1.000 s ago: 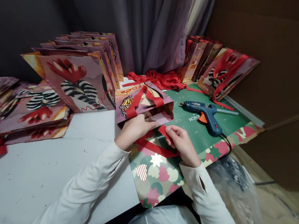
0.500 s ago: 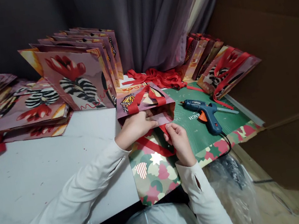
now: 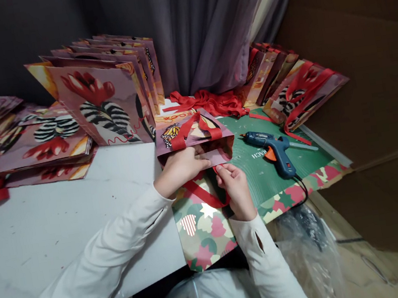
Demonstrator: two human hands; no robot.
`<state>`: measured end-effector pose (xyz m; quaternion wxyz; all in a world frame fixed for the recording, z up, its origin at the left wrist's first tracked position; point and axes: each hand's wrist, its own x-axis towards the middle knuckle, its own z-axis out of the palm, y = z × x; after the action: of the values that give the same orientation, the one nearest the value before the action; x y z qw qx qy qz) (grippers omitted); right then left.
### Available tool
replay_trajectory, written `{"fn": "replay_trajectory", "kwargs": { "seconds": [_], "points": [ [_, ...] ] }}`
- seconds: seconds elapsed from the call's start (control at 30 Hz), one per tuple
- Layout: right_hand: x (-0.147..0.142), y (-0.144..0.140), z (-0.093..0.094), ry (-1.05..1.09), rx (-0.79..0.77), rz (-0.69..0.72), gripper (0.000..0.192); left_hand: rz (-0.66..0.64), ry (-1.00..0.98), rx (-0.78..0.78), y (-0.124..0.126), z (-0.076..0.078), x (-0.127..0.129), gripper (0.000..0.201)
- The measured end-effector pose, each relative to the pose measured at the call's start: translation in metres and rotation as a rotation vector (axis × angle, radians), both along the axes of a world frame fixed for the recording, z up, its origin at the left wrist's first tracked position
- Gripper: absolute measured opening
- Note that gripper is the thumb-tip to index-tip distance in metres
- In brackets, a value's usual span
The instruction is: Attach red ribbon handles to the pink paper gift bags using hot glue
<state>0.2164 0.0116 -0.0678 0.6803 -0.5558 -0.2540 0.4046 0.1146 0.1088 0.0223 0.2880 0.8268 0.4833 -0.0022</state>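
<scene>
At frame centre, the left hand (image 3: 181, 168) grips the gift bag (image 3: 198, 144); the right hand (image 3: 234, 187) pinches a red ribbon (image 3: 206, 195). The green mat (image 3: 262, 164) reads "ACH".

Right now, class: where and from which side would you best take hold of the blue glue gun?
Probably the glue gun's blue handle, coming from above on the near side. It lies flat on the green mat, nozzle pointing left, handle angled toward the person, cord trailing off its end.

Two bare hands, left hand (image 3: 181, 168), right hand (image 3: 234, 187), long cream-white sleeves, right cuff with a small slit.
</scene>
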Motion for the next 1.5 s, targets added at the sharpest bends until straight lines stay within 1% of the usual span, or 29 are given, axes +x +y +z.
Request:
{"fn": "replay_trajectory", "kwargs": {
  "seconds": [0.17,0.27,0.4,0.5,0.63,0.77,0.87,1.03,1.17,1.3,1.4,1.5],
  "points": [
    [-0.005,-0.001,0.001,0.005,0.001,-0.033,0.031,-0.035,-0.039,-0.005,0.0,-0.003,0.0,0.026],
    [-0.009,-0.001,0.002,0.056,-0.02,-0.038,0.031,-0.052,-0.065,-0.018,0.0,-0.005,0.0,0.025],
    [-0.015,0.003,-0.002,0.123,0.021,-0.019,0.036,-0.057,-0.043,-0.023,0.002,-0.004,-0.001,0.025],
    [-0.017,0.004,-0.005,0.146,0.053,0.03,0.038,-0.039,-0.01,0.004,0.002,-0.003,-0.002,0.026],
    [-0.015,0.0,-0.005,0.119,0.043,0.097,0.035,-0.048,-0.01,0.05,0.001,-0.004,-0.003,0.024],
    [-0.008,-0.003,0.002,0.097,-0.011,0.135,0.031,-0.052,-0.026,0.03,0.0,-0.005,-0.003,0.027],
    [-0.001,-0.003,0.006,0.087,-0.021,0.145,0.03,-0.054,-0.021,0.031,-0.001,-0.005,-0.002,0.028],
    [0.002,-0.002,0.007,0.14,-0.021,0.145,0.025,-0.054,-0.006,0.041,-0.002,-0.004,-0.002,0.03],
    [0.0,-0.002,0.006,0.07,-0.039,0.14,0.03,-0.063,0.0,0.03,-0.002,-0.005,-0.002,0.033],
    [-0.002,-0.001,0.003,-0.026,-0.039,0.139,0.035,-0.06,-0.007,0.044,-0.003,-0.005,-0.003,0.027],
    [-0.002,-0.002,0.002,-0.023,-0.007,0.184,0.037,-0.048,-0.023,0.06,-0.005,-0.006,-0.004,0.024],
    [-0.001,-0.003,0.003,0.012,0.012,0.207,0.04,-0.051,-0.041,0.061,-0.006,-0.008,-0.004,0.026]
  ]
}}
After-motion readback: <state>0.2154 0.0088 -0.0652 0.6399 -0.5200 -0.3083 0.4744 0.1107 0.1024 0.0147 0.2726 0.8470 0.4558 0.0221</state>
